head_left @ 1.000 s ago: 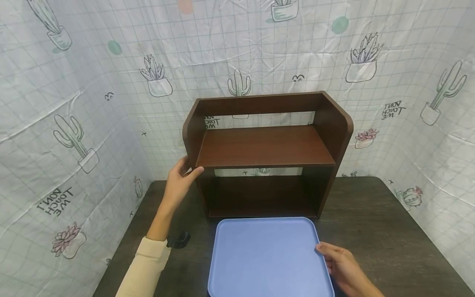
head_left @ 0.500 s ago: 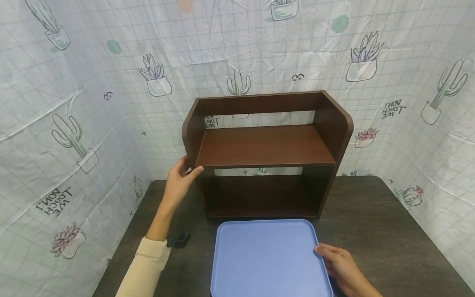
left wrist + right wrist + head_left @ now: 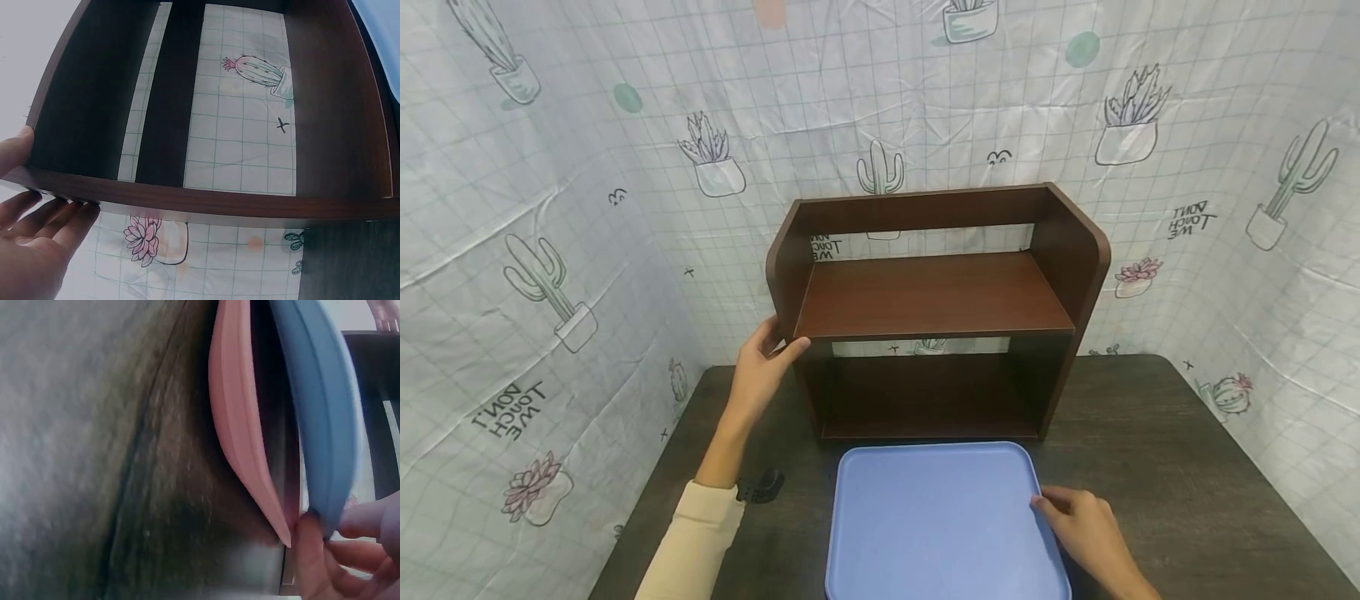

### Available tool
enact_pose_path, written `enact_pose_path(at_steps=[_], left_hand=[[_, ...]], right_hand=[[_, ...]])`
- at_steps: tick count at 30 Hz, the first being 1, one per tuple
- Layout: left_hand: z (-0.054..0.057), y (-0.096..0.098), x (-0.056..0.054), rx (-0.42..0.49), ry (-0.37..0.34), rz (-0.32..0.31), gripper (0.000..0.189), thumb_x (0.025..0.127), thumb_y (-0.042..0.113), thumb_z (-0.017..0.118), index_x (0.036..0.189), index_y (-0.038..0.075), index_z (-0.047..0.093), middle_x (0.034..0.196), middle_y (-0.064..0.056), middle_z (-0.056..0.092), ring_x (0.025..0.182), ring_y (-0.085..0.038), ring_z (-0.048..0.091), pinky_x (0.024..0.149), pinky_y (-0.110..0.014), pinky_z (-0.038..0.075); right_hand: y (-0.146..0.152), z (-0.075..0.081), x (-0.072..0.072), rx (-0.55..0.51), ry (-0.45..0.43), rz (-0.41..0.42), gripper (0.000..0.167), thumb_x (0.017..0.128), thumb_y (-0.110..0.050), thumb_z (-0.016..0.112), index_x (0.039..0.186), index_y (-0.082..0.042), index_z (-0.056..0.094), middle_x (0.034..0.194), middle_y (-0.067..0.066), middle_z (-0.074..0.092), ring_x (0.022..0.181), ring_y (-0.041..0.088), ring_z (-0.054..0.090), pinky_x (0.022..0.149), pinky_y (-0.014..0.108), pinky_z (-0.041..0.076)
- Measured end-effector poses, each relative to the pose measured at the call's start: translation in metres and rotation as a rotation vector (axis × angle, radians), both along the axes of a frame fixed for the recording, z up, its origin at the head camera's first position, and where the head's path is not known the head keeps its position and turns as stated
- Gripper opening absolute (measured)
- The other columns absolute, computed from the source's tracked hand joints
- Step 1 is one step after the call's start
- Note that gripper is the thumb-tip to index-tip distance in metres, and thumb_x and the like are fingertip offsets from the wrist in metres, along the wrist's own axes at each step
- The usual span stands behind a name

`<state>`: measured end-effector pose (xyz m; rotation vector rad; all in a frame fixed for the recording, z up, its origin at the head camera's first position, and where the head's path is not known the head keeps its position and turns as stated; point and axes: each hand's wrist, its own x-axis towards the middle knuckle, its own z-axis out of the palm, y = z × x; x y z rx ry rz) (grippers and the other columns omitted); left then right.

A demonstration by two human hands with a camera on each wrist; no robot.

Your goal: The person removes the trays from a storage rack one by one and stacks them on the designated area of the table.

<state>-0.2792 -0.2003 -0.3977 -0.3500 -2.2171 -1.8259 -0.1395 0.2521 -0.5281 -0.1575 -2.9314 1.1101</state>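
Observation:
A dark brown two-tier shelf [image 3: 932, 296] stands at the back of the dark table. My left hand [image 3: 758, 373] grips the front edge of its left side panel, thumb on the inner side and fingers outside, as the left wrist view confirms. In front of the shelf lies a blue tray [image 3: 940, 525], partly cut off by the bottom of the head view. My right hand [image 3: 1088, 529] pinches the tray's right rim between thumb and fingers. Below the blue tray, the right wrist view shows a pink tray [image 3: 237, 387], hidden in the head view; a dark gap separates their edges.
A white cloth [image 3: 940, 125] printed with cactus drawings and a grid hangs behind and at both sides of the table [image 3: 1150, 450]. A black strap [image 3: 762, 486] is at my left wrist, by the cream sleeve [image 3: 692, 542].
The blue tray's far edge has come slightly toward me, away from the shelf. My right hand has shifted a little left along with it. The left hand keeps its place on the shelf.

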Motion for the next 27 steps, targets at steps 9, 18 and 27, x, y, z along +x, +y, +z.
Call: enact_pose_path(at_steps=[9,18,27], left_hand=[[0.001,0.002,0.0,0.003,0.012,-0.001,0.067,0.1,0.027,0.078,0.158,0.01,0.049,0.161,-0.011,0.053,0.153,-0.025,0.048,0.124,-0.045,0.045],[-0.001,0.002,-0.001,0.006,0.02,0.001,0.066,0.1,0.026,0.078,0.158,0.009,0.049,0.161,-0.011,0.053,0.153,-0.024,0.048,0.124,-0.044,0.045],[-0.013,-0.004,0.003,-0.008,0.017,0.012,0.061,0.103,0.027,0.074,0.155,0.005,0.052,0.159,-0.014,0.055,0.152,-0.029,0.05,0.123,-0.044,0.046]], right_hand=[[-0.002,-0.005,0.001,-0.001,0.022,0.03,0.03,0.092,-0.009,0.079,0.118,0.006,0.076,0.095,0.011,0.075,0.057,0.008,0.064,0.049,0.023,0.055],[-0.001,-0.009,0.001,-0.046,-0.002,0.018,0.034,0.091,-0.008,0.079,0.12,0.009,0.074,0.093,0.012,0.076,0.052,0.013,0.065,0.046,0.026,0.055],[0.004,-0.01,0.002,-0.12,-0.065,0.022,0.032,0.099,-0.017,0.075,0.119,0.007,0.074,0.085,0.011,0.078,0.053,0.016,0.068,0.048,0.028,0.059]])
